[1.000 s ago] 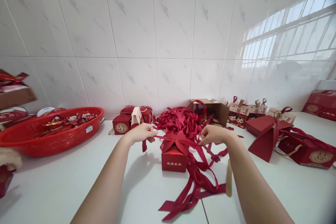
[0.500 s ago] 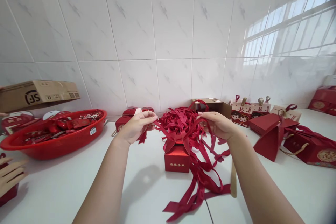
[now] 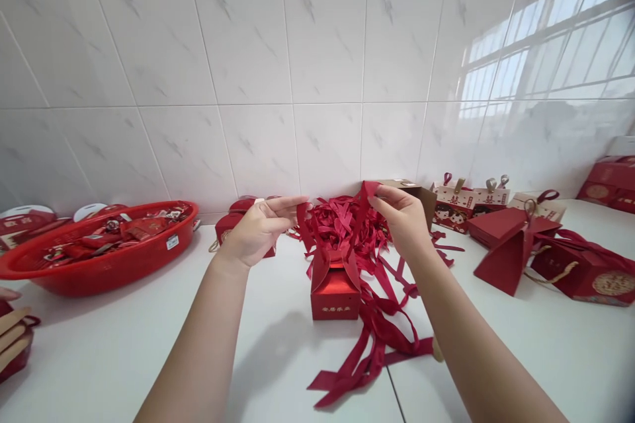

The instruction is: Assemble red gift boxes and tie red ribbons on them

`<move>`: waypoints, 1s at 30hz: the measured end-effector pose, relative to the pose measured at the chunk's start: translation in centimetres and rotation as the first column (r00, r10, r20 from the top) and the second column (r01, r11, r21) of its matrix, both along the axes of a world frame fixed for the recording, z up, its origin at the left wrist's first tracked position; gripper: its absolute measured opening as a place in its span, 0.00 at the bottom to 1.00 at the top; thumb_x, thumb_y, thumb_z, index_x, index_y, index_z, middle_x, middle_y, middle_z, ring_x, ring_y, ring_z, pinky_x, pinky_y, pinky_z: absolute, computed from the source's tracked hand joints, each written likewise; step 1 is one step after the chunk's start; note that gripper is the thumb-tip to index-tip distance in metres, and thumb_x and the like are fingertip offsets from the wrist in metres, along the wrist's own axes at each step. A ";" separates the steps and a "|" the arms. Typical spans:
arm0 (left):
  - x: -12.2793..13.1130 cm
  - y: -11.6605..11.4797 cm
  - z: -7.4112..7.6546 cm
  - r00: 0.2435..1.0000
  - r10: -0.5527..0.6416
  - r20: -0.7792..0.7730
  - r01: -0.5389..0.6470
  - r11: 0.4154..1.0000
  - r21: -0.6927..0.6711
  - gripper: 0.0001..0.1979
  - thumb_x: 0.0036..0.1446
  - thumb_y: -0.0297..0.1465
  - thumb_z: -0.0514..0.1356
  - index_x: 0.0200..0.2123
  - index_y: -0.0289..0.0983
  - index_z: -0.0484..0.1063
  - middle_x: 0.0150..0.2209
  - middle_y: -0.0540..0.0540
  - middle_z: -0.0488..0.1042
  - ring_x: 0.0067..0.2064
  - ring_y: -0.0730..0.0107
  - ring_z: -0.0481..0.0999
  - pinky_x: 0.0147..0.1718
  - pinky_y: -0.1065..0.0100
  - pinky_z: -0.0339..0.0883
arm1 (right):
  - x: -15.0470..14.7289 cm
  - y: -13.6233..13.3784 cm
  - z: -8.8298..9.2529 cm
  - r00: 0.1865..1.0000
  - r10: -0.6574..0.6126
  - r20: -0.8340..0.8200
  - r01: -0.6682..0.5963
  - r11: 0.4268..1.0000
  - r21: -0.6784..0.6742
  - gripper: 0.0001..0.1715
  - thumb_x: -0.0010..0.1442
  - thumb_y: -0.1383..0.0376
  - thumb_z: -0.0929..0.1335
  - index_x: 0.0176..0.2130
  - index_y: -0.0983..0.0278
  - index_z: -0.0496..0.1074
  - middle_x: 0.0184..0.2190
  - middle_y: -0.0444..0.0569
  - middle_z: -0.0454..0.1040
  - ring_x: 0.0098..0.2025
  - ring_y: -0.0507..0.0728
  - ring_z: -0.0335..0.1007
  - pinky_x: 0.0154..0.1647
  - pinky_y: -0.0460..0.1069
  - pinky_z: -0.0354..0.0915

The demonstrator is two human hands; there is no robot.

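Observation:
A small red gift box (image 3: 335,301) with gold lettering stands upright in front of me. A dark red ribbon (image 3: 361,221) comes up from its gathered top in two tails. My right hand (image 3: 404,215) pinches one tail above and right of the box. The other tail is at the fingertips of my left hand (image 3: 258,228), held between thumb and fingers with the index finger stretched out. Behind the box lies a heap of loose red ribbons (image 3: 337,215), and more ribbon strips (image 3: 380,327) trail down its right side.
At left sits a red basin (image 3: 124,269) of wrapped packets. Another person's hand (image 3: 10,337) touches a red box at the left edge. Right are a brown carton (image 3: 427,205), patterned boxes (image 3: 452,208) and a dark red box (image 3: 590,271). A tiled wall (image 3: 327,46) stands behind.
Both hands have risen slightly and the ribbon tails now stand more upright above the box. The cardboard carton at the left has gone from view, and the other person's hand has moved.

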State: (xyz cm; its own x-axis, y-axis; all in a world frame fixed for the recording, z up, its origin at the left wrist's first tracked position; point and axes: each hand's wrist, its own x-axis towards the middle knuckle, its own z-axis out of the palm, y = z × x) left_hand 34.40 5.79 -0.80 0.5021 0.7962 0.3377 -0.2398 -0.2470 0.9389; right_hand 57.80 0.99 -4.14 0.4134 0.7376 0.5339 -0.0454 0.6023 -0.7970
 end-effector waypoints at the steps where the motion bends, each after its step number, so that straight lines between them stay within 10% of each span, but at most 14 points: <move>1: 0.2 0.0 -0.1 0.999 0.035 -0.005 -0.035 0.999 0.011 0.17 0.38 0.25 0.71 0.36 0.39 0.81 0.37 0.44 0.82 0.39 0.64 0.78 0.40 0.67 0.69 | -0.1 0.0 0.0 0.999 -0.051 0.007 0.051 0.999 0.019 0.15 0.46 0.61 0.74 0.36 0.63 0.77 0.31 0.46 0.79 0.36 0.55 0.74 0.41 0.51 0.68; 7: 0.9 -0.7 0.0 0.979 0.201 0.039 -0.203 0.977 0.058 0.15 0.39 0.36 0.73 0.32 0.36 0.81 0.31 0.45 0.81 0.31 0.67 0.77 0.33 0.67 0.69 | 0.0 -0.7 0.8 0.985 0.034 -0.170 -0.030 0.999 0.027 0.29 0.42 0.63 0.77 0.45 0.62 0.72 0.30 0.42 0.75 0.37 0.53 0.74 0.42 0.49 0.69; 16: 1.0 -2.1 1.0 0.947 0.282 0.157 -0.298 0.950 0.089 0.14 0.43 0.42 0.70 0.26 0.37 0.78 0.27 0.50 0.76 0.29 0.74 0.71 0.29 0.72 0.64 | 0.7 -1.8 2.0 0.915 0.266 -0.305 -0.290 0.956 -0.038 0.11 0.43 0.68 0.75 0.31 0.62 0.74 0.30 0.42 0.75 0.30 0.49 0.71 0.32 0.44 0.69; 22: 1.2 -2.5 1.4 0.984 0.163 0.073 -0.168 0.984 0.060 0.17 0.46 0.45 0.68 0.29 0.35 0.76 0.31 0.47 0.76 0.37 0.65 0.75 0.36 0.68 0.66 | 0.1 -2.4 2.4 0.954 0.192 -0.231 -0.187 0.981 0.044 0.17 0.43 0.70 0.75 0.36 0.60 0.75 0.29 0.40 0.75 0.32 0.49 0.71 0.36 0.45 0.69; 30: 2.4 -3.2 1.0 0.997 0.042 0.072 -0.046 0.997 0.062 0.14 0.52 0.42 0.65 0.28 0.36 0.74 0.18 0.55 0.62 0.25 0.75 0.68 0.28 0.72 0.62 | -0.7 -2.5 2.1 0.968 0.204 -0.148 -0.203 0.979 0.024 0.21 0.44 0.67 0.76 0.41 0.61 0.76 0.33 0.44 0.78 0.36 0.50 0.73 0.42 0.47 0.68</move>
State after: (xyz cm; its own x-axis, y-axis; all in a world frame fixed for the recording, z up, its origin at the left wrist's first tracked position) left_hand 36.85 2.60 0.16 0.4403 0.7925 0.4219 -0.2924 -0.3177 0.9020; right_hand 57.13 -1.52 -1.99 0.3307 0.8101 0.4841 -0.2855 0.5748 -0.7669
